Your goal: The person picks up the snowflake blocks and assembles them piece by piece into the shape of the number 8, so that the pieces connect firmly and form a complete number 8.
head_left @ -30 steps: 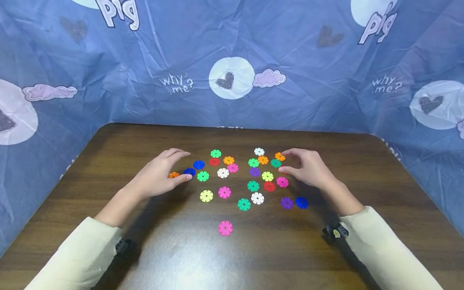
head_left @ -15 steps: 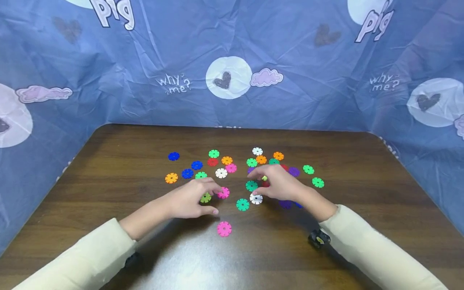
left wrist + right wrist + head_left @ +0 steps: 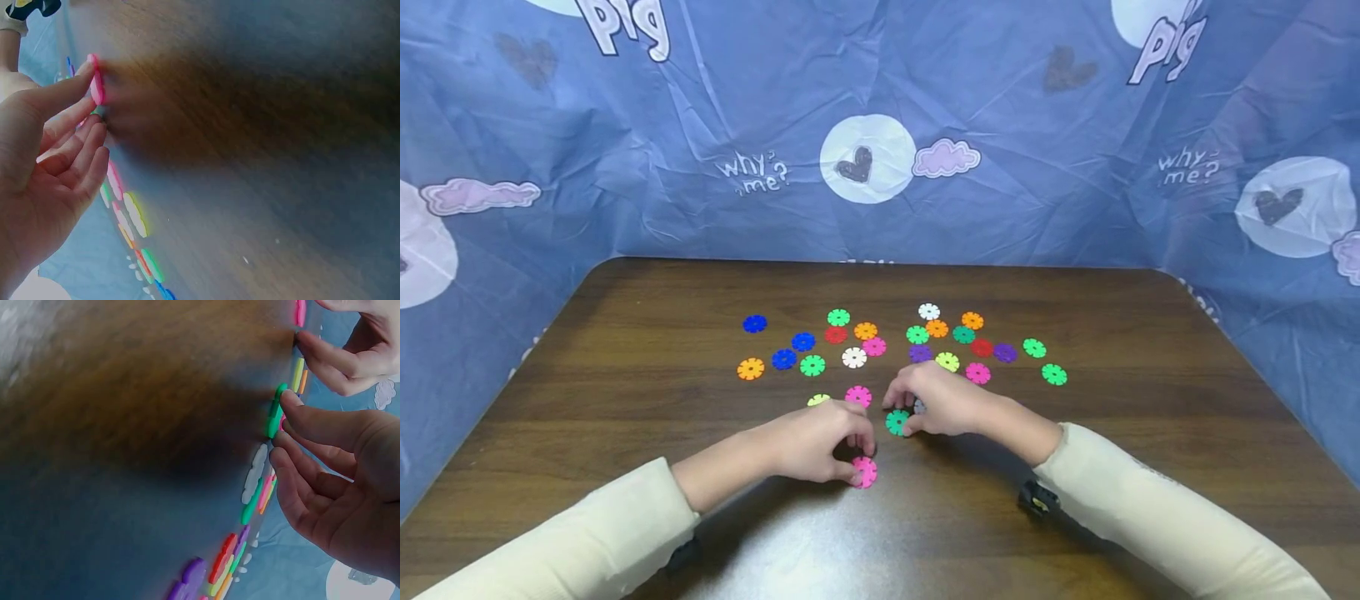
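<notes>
My left hand (image 3: 816, 442) reaches over a pink notched plastic disc (image 3: 867, 473) lying nearest me. Its thumb and curled fingers pinch the disc at opposite edges, as the left wrist view shows with the pink disc (image 3: 97, 89) between them. To the right, my right hand (image 3: 943, 400) has thumb and fingers about a teal-green notched disc (image 3: 895, 422); in the right wrist view the thumb lies on that green disc (image 3: 275, 412). A white disc (image 3: 919, 407) is mostly hidden under the right hand. Just beyond the left hand lie a pink disc (image 3: 858, 396) and a partly covered yellow disc (image 3: 818, 401).
Farther back on the brown wooden table (image 3: 625, 467), several more discs lie scattered flat, among them a blue disc (image 3: 755, 323), an orange disc (image 3: 750, 368) and a green disc (image 3: 1054, 374). A blue printed cloth (image 3: 700, 100) hangs behind the table.
Both hands have come from the far outer discs toward the near middle, the left to the nearest pink disc, the right to the teal-green one. Blue, purple and green discs at the sides came into view.
</notes>
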A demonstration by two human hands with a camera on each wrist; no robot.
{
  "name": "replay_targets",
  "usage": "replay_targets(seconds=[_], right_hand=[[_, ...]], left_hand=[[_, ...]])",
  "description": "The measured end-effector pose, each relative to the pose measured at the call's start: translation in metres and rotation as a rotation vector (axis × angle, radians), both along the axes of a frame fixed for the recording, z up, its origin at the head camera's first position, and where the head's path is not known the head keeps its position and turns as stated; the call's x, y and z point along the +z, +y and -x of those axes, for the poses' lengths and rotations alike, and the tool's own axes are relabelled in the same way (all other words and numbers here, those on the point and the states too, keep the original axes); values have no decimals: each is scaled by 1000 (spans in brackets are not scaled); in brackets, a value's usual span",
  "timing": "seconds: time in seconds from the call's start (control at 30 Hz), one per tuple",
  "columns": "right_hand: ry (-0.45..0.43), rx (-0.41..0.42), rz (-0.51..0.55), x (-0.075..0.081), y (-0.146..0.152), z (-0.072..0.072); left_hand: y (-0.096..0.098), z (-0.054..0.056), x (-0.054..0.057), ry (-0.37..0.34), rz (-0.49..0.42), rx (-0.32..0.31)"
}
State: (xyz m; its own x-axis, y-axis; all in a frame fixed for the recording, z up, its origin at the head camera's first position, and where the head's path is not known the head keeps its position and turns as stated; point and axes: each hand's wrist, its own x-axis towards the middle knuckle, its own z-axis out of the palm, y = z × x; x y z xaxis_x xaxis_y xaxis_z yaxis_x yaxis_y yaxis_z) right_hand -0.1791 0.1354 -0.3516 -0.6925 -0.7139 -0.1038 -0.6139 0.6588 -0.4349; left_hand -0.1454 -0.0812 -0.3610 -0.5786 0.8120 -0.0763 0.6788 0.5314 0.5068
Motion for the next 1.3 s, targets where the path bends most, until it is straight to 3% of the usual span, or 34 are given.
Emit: replay_targets(seconds=[0.13, 0.23, 0.37, 0.47, 0.67, 0.87, 1.07, 1.3], right_hand=[[8, -10, -4, -2, 0, 0], [3, -15, 7, -2, 0, -1], [-39, -39, 43, -2, 0, -2], [-109, -89, 109, -3, 0, -3], [-359, -311, 273, -3, 1, 1], [-559, -507, 417, 2, 4, 5], [-678, -577, 529, 5, 4, 5], [-695, -595, 540, 7, 4, 4]], left_hand=[[2, -1, -1, 12, -17, -16], [3, -2, -1, -26, -30, -1], [4, -2, -2, -126, -81, 55], [3, -1, -3, -147, -153, 128], [-2, 14, 0, -85, -304, 270], [-4, 23, 8, -16, -329, 380], [1, 24, 12, 12, -335, 380], [7, 24, 15, 50, -359, 361]])
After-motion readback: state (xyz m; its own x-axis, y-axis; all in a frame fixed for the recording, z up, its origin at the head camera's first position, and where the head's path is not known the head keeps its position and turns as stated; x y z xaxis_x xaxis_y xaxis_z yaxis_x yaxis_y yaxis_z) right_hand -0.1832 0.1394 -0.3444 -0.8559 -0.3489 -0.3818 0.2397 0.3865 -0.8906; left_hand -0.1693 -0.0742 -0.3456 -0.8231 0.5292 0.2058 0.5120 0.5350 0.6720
